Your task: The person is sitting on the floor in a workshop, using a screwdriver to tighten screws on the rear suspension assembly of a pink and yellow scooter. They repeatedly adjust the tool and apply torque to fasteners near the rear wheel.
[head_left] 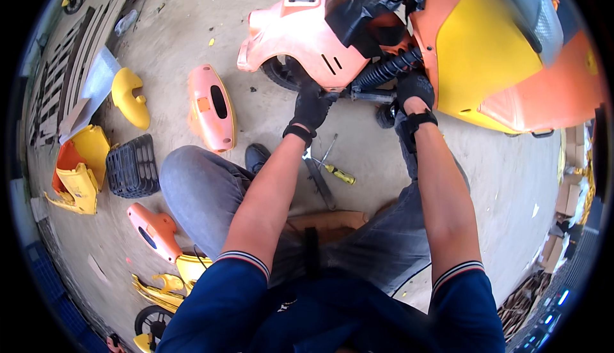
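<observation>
The orange-and-yellow scooter [300, 33] takes the upper middle and upper right of the frame. At its lower edge is the left hand [311, 107], in a black glove; the right hand [416, 89], gloved also, is beside the black spring shock absorber [390, 70]. The fingers of both are partly hidden among dark parts, so I cannot tell if they are closed on something. In my judgement, it is good to keep the fingertips out of the coils, and to steady with one hand while the other works. The yellow-handled screwdriver [339, 172] lies on the floor [364, 190], near enough to reach.
</observation>
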`<state>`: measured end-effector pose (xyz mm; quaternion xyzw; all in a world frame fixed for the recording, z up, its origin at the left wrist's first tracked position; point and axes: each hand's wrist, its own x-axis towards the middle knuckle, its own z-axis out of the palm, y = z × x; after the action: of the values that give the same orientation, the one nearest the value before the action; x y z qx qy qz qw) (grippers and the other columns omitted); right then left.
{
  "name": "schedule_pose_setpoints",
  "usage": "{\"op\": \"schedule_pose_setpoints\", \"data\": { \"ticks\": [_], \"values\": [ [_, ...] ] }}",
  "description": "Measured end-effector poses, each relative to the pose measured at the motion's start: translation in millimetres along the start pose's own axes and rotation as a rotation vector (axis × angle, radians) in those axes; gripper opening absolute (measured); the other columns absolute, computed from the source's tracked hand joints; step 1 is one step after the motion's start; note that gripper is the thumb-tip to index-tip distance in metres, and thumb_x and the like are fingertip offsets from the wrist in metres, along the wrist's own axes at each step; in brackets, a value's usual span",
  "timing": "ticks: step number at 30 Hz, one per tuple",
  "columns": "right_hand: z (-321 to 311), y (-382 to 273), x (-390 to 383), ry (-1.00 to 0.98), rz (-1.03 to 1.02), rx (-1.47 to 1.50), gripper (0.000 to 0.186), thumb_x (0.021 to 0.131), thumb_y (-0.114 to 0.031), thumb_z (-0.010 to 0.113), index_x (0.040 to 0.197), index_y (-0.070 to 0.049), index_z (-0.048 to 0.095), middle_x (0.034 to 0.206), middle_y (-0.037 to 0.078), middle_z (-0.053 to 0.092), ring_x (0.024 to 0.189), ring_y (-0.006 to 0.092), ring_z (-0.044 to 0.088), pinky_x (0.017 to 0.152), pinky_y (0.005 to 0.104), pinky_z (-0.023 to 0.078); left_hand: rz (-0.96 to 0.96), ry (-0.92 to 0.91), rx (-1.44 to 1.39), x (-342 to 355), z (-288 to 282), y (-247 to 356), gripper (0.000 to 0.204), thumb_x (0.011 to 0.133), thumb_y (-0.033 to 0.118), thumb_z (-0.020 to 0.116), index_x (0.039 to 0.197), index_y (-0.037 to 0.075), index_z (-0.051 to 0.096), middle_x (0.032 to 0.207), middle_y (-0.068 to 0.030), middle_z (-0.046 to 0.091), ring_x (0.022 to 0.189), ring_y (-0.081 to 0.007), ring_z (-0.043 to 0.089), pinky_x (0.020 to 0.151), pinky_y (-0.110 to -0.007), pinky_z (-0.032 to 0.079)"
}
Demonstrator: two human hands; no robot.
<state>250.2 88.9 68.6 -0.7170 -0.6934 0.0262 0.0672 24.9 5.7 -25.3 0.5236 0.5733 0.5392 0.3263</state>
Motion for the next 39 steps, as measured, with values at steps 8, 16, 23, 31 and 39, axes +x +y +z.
{"op": "schedule_pose_setpoints", "data": {
  "ticks": [8,16,23,31,39],
  "values": [
    [5.9,7.0,9.9,0.002,0.022,0.020,0.033,0.090,-0.027,0.045,0.109,-0.006,0.062,0.111,0.019,0.061,0.103,0.0351,0.059,0.087,0.0421,0.047,0.011,-0.012,0.068,3.6,-4.9,16.2,0.026,0.075,0.014,0.073,0.093,0.001,0.059,0.087,-0.0136,0.060,0.080,-0.0275,0.058,0.071,-0.036,0.046],
    [-13.6,-12.7,0.3,-0.091,0.043,-0.028,0.032,0.091,-0.026,0.044,0.109,-0.007,0.063,0.113,0.018,0.061,0.106,0.0354,0.056,0.091,0.0416,0.044,0.057,0.049,0.100,0.0,-2.8,-2.3,0.023,0.076,0.014,0.073,0.087,0.001,0.058,0.077,-0.0103,0.061,0.064,-0.0197,0.057,0.060,-0.033,0.045],
    [-20.4,-2.0,-0.5,-0.207,0.067,0.001,0.042,0.081,-0.035,0.059,0.108,-0.003,0.061,0.111,0.022,0.061,0.106,0.0368,0.056,0.090,0.0417,0.044,0.055,-0.078,-0.102,4.1,-19.3,18.9,0.033,0.078,0.014,0.072,0.105,0.002,0.057,0.091,-0.0071,0.062,0.082,-0.0138,0.057,0.071,-0.030,0.048],
    [-83.8,-10.5,-45.1,-0.493,-0.125,0.183,0.039,0.079,-0.037,0.062,0.092,0.000,0.063,0.084,0.019,0.065,0.077,0.0289,0.064,0.068,0.0371,0.049,-0.295,0.056,-0.592,34.5,-61.3,60.8,0.016,0.081,0.008,0.067,0.095,0.001,0.063,0.090,0.0001,0.062,0.080,-0.0070,0.054,0.073,-0.026,0.045],
    [-87.0,-18.3,-96.9,-0.643,-0.049,0.610,0.022,0.084,-0.026,0.061,0.085,-0.005,0.055,0.061,0.003,0.054,0.051,0.0098,0.053,0.044,0.0255,0.040,-0.310,0.120,-0.540,34.3,-56.1,58.4,0.016,0.082,0.014,0.068,0.071,0.008,0.058,0.069,0.0055,0.053,0.063,-0.0046,0.044,0.060,-0.022,0.037]
  ]
}}
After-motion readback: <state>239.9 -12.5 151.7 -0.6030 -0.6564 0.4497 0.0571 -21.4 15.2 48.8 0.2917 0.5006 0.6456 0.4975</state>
